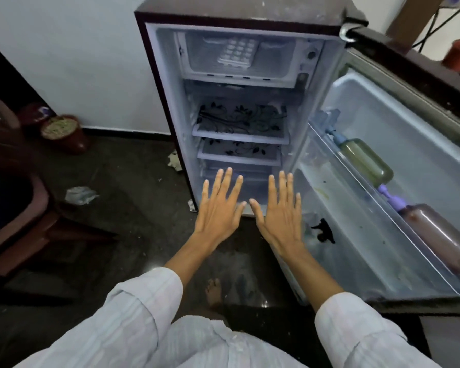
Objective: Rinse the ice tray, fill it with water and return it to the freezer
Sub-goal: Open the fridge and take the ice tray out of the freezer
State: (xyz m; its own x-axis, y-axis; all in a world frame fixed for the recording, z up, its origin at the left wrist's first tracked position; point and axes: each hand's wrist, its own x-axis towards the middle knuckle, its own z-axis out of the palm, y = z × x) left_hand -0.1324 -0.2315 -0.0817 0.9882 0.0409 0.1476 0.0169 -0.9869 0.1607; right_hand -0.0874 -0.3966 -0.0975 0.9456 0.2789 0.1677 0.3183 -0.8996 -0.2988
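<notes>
Before an open fridge (168, 83), a person holds the left hand (219, 208) and right hand (280, 212) flat, fingers spread and gripping nothing. High in the freezer compartment (194, 65), a white ice tray (238, 53) lies tilted; two bottles (364, 159) stand in the door (420, 144).

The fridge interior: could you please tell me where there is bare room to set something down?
The freezer compartment has free floor left and right of the ice tray. Both patterned shelves below lie bare. The door rack is crowded: a green bottle and a brown bottle take most of it.
</notes>
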